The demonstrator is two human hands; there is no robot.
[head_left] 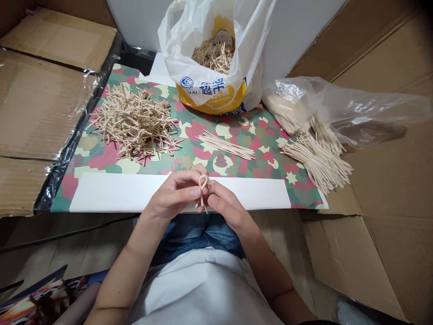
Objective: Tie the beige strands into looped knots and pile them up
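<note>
A thin cream cord, bent into a loop with its ends crossing below, is pinched in front of my body. My left hand grips it from the left with thumb and fingers. From the right, my right hand closes its fingertips on the lower part, near the ends; some fingers are hidden. Just beyond my hands lies a small row of straight cords. To its left is a big tangled pile of short looped cords. Tied bundles of straight cords rest at the right.
A white plastic bag with many looped cords inside stands at the back. A clear plastic bag lies at the right. A white paper strip runs along the front of the patterned table. Cardboard flanks it.
</note>
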